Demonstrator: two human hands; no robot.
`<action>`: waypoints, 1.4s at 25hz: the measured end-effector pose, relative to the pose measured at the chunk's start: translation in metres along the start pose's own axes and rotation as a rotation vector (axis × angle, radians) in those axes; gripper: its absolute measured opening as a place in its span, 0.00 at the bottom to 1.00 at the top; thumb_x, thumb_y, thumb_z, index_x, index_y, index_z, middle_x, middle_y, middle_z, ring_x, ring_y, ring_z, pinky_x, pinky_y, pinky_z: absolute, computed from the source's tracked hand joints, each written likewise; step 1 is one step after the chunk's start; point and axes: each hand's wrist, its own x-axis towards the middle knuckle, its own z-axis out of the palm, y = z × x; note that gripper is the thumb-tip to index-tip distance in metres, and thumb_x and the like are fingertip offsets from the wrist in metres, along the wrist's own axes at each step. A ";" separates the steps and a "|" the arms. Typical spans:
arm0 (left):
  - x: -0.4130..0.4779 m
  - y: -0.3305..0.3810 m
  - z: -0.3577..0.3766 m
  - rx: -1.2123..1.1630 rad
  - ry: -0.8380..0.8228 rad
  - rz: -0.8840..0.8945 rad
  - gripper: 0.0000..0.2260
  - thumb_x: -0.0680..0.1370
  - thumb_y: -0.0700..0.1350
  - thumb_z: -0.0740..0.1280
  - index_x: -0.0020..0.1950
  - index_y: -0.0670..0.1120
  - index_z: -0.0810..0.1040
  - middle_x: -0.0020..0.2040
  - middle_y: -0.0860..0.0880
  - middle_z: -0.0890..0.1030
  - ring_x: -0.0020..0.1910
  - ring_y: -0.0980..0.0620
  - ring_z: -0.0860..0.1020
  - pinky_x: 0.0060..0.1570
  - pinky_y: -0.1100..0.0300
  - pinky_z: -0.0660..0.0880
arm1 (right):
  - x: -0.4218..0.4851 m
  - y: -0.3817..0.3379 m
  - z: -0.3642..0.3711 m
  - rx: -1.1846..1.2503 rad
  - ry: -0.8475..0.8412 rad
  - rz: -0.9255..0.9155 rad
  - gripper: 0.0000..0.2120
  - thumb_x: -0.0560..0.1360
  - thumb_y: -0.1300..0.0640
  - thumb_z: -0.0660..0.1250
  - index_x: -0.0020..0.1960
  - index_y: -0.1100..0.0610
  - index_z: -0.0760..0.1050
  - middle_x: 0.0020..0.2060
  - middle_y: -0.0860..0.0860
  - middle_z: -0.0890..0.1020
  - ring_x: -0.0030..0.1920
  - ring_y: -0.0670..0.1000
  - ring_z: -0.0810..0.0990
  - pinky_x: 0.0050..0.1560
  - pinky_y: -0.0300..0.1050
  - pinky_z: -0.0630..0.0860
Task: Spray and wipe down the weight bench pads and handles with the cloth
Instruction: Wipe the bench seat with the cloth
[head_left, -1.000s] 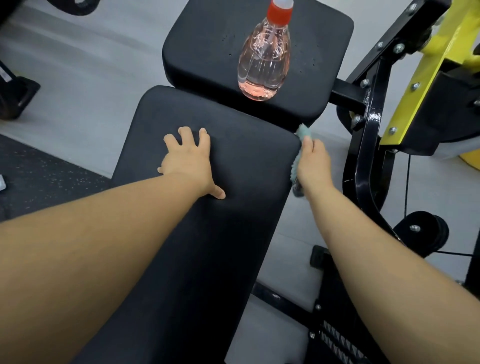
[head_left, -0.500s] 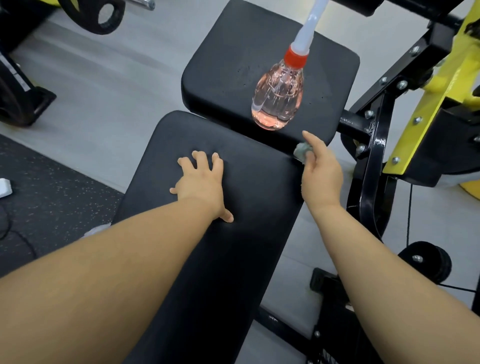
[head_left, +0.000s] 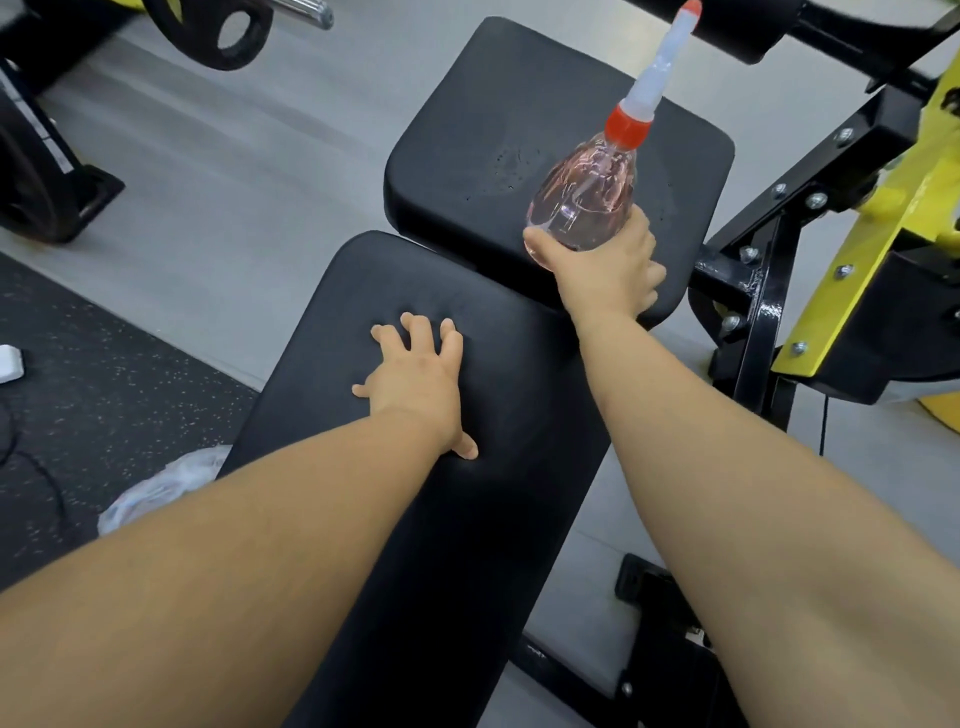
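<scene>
A clear spray bottle (head_left: 587, 192) with pink liquid, a red collar and a white nozzle stands on the black seat pad (head_left: 478, 135). My right hand (head_left: 608, 270) wraps around the bottle's base. The cloth is hidden; I cannot tell whether it is still under that hand. My left hand (head_left: 421, 379) lies flat, fingers spread, on the long black back pad (head_left: 467, 519). Small wet spots show on the seat pad left of the bottle.
A black and yellow machine frame (head_left: 831, 244) stands close on the right. Weight plates (head_left: 208, 31) and a rack foot are at the upper left. A crumpled plastic bag (head_left: 161, 483) lies on the dark rubber floor left of the bench.
My right hand left the back pad's right edge, where it held the cloth, and moved up to grip the bottle's base. The left hand stayed flat on the back pad.
</scene>
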 end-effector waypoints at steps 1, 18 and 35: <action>0.000 0.000 0.000 -0.004 0.002 0.002 0.62 0.59 0.69 0.73 0.76 0.48 0.37 0.73 0.41 0.46 0.70 0.35 0.52 0.50 0.47 0.78 | 0.002 0.001 0.002 0.029 0.016 -0.004 0.47 0.57 0.33 0.73 0.70 0.47 0.60 0.68 0.45 0.67 0.65 0.56 0.65 0.62 0.51 0.62; -0.001 0.000 -0.001 0.006 0.017 0.006 0.61 0.58 0.69 0.73 0.76 0.47 0.38 0.73 0.40 0.47 0.70 0.34 0.53 0.51 0.46 0.78 | -0.029 0.065 -0.019 0.092 0.118 -0.349 0.17 0.74 0.68 0.63 0.62 0.62 0.71 0.61 0.59 0.68 0.52 0.49 0.70 0.49 0.28 0.60; -0.001 0.000 0.000 -0.006 0.020 -0.003 0.61 0.58 0.68 0.74 0.76 0.48 0.38 0.73 0.40 0.47 0.70 0.34 0.53 0.50 0.46 0.78 | -0.020 0.029 0.011 -0.569 -0.130 -0.556 0.17 0.78 0.62 0.56 0.65 0.53 0.71 0.56 0.57 0.78 0.56 0.61 0.75 0.49 0.48 0.67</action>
